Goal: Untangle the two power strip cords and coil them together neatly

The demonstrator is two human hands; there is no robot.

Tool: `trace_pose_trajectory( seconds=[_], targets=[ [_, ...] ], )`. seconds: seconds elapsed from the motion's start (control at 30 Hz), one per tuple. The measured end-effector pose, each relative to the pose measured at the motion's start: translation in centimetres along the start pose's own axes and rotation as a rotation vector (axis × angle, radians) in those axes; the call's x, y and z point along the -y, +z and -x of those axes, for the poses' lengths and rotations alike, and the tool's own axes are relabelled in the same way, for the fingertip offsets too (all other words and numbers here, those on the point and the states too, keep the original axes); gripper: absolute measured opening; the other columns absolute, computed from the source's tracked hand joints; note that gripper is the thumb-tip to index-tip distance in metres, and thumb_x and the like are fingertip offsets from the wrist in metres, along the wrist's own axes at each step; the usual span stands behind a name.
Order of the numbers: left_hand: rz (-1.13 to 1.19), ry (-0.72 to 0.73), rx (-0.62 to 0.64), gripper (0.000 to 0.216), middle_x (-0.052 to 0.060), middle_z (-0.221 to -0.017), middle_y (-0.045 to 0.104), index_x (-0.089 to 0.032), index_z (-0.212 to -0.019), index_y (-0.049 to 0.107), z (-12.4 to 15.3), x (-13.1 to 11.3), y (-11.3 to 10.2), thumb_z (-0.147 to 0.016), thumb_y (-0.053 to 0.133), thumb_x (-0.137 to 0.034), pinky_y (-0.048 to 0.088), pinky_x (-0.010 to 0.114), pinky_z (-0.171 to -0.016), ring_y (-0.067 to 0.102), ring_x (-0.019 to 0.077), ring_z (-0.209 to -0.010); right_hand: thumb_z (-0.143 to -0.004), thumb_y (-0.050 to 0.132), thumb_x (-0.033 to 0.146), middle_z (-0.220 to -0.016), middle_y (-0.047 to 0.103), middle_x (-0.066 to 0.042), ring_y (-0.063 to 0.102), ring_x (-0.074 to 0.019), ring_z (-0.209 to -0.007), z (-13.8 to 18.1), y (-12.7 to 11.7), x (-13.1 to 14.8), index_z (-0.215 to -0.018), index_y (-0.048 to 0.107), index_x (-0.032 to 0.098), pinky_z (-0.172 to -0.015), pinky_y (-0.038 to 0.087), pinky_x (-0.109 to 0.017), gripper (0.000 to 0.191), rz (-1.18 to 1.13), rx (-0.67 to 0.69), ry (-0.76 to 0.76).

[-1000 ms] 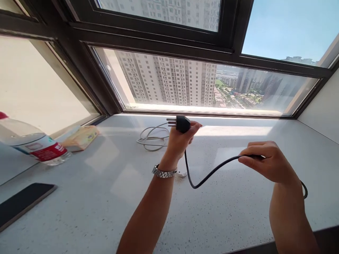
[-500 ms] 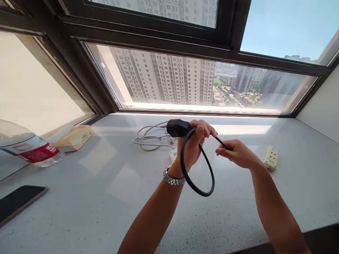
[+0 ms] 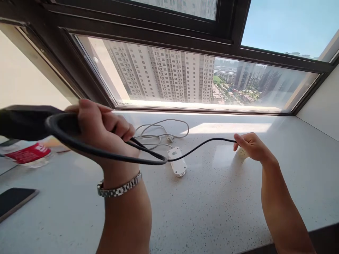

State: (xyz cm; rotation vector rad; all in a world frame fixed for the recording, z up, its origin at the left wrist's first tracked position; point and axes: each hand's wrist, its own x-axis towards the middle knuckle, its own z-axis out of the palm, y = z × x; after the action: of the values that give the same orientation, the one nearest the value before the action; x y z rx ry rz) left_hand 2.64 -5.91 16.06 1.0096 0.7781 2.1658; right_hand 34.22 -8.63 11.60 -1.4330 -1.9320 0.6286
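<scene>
A black cable (image 3: 201, 144) runs between my two hands above the white counter. My left hand (image 3: 102, 135) is closed round a loop of it, and a thick black plug-like end (image 3: 25, 121) sticks out to the left of that hand. The far stretch of the cable is pinched by my right hand (image 3: 253, 146), thumb on top. Just behind the right fingers a cream socket strip (image 3: 241, 153) shows in part; whether the cable joins it is hidden. Under the cable a white box-like power strip (image 3: 178, 164) lies on the counter.
A coiled grey cord (image 3: 166, 120) with a plug (image 3: 170, 139) lies behind the white strip. On the left are a phone (image 3: 16, 201) and a bottle with a red label (image 3: 29, 153), partly hidden. Windows (image 3: 169, 77) border the counter (image 3: 206, 211) at the back.
My left hand has moved left and nearer the camera with the cable loop and black end. My right hand has shifted slightly right, and a longer cable stretch now spans the hands.
</scene>
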Motion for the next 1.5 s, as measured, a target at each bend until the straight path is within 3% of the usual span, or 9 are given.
trace_pose_trajectory(
  seconds=[0.1, 0.23, 0.43, 0.7, 0.87, 1.07, 1.27, 1.37, 1.5],
  targets=[
    [-0.113, 0.279, 0.128, 0.027, -0.008, -0.042, 0.03, -0.02, -0.06, 0.056, 2.5, 1.9, 3.5, -0.074, 0.07, -0.038, 0.017, 0.02, -0.034, 0.023, 0.0042, -0.034, -0.09, 0.048, 0.058, -0.044, 0.031, 0.004, 0.026, -0.0063, -0.044, 1.4, 0.8, 3.1, -0.045, 0.05, 0.016, -0.046, 0.021, -0.025, 0.062, 0.059, -0.066, -0.215],
    [-0.269, 0.278, 0.618, 0.006, -0.005, -0.047, 0.045, -0.02, -0.069, 0.07, 5.1, 4.7, 5.0, -0.073, 0.066, -0.017, 0.033, 0.023, -0.042, 0.036, 0.0069, -0.04, -0.088, 0.058, 0.05, -0.046, 0.039, 0.002, 0.031, -0.0062, -0.042, 2.3, 1.9, 5.0, -0.046, 0.048, 0.017, -0.043, 0.024, -0.024, 0.054, -0.142, -0.154, -0.459],
    [-0.116, 0.168, 1.05, 0.023, -0.008, -0.05, 0.042, -0.021, -0.091, 0.067, 8.0, 6.1, 5.8, -0.069, 0.075, -0.019, 0.034, 0.021, -0.046, 0.035, 0.006, -0.044, -0.085, 0.062, 0.053, -0.05, 0.042, 0.005, 0.035, -0.0075, -0.043, 1.1, 4.5, 5.1, -0.063, 0.052, 0.02, -0.042, 0.028, -0.023, 0.041, -0.55, -0.507, -0.321],
    [0.017, 0.355, 0.793, 0.021, -0.002, -0.064, 0.052, -0.018, -0.073, 0.061, 9.6, 6.2, 7.0, -0.086, 0.066, -0.034, 0.04, 0.021, -0.052, 0.047, 0.0076, -0.056, -0.091, 0.028, 0.071, -0.077, 0.059, -0.002, 0.057, -0.016, -0.07, 0.2, 7.0, 5.2, -0.091, 0.06, 0.021, -0.065, 0.048, -0.03, 0.059, -0.464, -0.569, -0.31],
    [0.028, 0.299, 0.38, 0.031, 0.001, -0.076, 0.054, -0.018, -0.072, 0.055, 7.7, 6.7, 6.6, -0.09, 0.058, -0.043, 0.052, 0.025, -0.069, 0.06, 0.0126, -0.077, -0.079, 0.054, 0.074, -0.132, 0.054, -0.013, 0.052, -0.0288, -0.12, -1.2, 7.7, 2.5, -0.137, 0.044, 0.024, -0.101, 0.04, -0.047, 0.078, -0.274, -0.12, -0.311],
    [0.266, -0.118, 0.136, 0.044, -0.002, -0.082, 0.056, -0.02, -0.076, 0.05, 5.9, 6.3, 6.7, -0.067, 0.079, -0.051, 0.041, 0.016, -0.039, 0.061, 0.0102, -0.063, -0.071, 0.063, 0.074, -0.131, 0.054, -0.015, 0.053, -0.0283, -0.119, -4.2, 8.9, -2.2, -0.133, 0.05, 0.02, -0.099, 0.042, -0.046, 0.083, -0.614, 0.471, -0.137],
    [0.537, -0.552, 0.222, 0.046, -0.01, -0.047, 0.024, -0.018, -0.06, 0.036, 5.1, 6.1, 6.4, -0.083, 0.067, -0.045, 0.019, 0.012, -0.03, 0.022, 0.0023, -0.033, -0.067, 0.061, 0.079, -0.096, 0.066, -0.008, 0.061, -0.0205, -0.091, -4.3, 11.1, -2.6, -0.1, 0.064, 0.016, -0.087, 0.048, -0.038, 0.071, -0.919, 0.46, -0.057],
    [0.607, -0.618, 0.237, 0.044, -0.01, -0.045, 0.02, -0.018, -0.06, 0.04, 4.9, 5.8, 6.2, -0.091, 0.057, -0.044, 0.018, 0.013, -0.029, 0.019, 0.0033, -0.032, -0.056, 0.066, 0.082, -0.088, 0.068, -0.009, 0.065, -0.0217, -0.081, -4.1, 11.6, -2.7, -0.099, 0.063, 0.014, -0.073, 0.053, -0.035, 0.081, -1.075, 0.681, -0.054],
    [0.597, -0.692, 0.38, 0.042, -0.009, -0.042, 0.021, -0.017, -0.063, 0.053, 4.3, 5.7, 5.6, -0.095, 0.05, -0.044, 0.018, 0.013, -0.029, 0.019, 0.0041, -0.03, -0.071, 0.072, 0.062, -0.083, 0.07, -0.011, 0.069, -0.0213, -0.067, -3.5, 9.8, -3.3, -0.098, 0.062, 0.01, -0.059, 0.055, -0.033, 0.06, -1.119, 0.88, -0.028]
  ],
)
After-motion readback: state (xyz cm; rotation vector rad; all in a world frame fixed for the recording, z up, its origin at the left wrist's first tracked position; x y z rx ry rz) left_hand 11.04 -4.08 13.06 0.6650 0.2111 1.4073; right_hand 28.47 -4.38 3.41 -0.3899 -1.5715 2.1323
